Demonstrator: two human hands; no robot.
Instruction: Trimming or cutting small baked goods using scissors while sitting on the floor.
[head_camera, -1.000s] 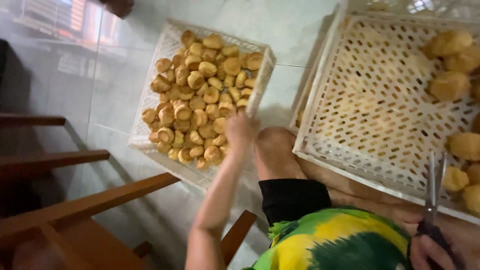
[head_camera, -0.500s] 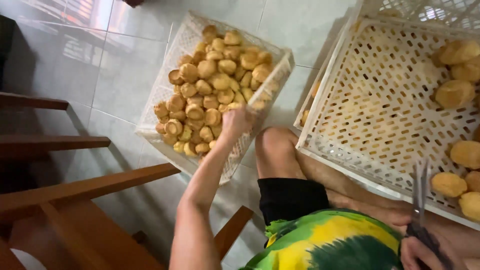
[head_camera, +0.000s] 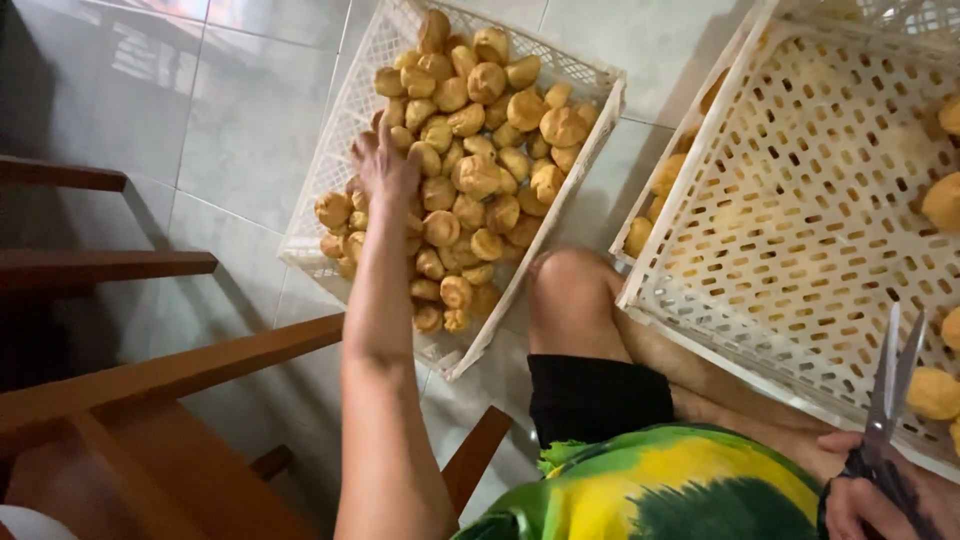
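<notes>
Reaching farther than before, left hand (head_camera: 385, 165) lies spread on puffs (head_camera: 470, 150); right hand (head_camera: 870, 495) grips scissors (head_camera: 890, 395).

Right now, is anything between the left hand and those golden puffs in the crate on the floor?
Nothing visible does: the left hand already rests on the heap of puffs in the white lattice crate.

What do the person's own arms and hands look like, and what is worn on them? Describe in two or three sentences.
Both are bare. The left arm is long and slim, with no sleeve, watch or bracelet, and the left hand wears no glove or ring that shows. Only part of the right hand shows at the frame's bottom edge, also ungloved. The shirt is green, yellow and dark, above black shorts.
</notes>
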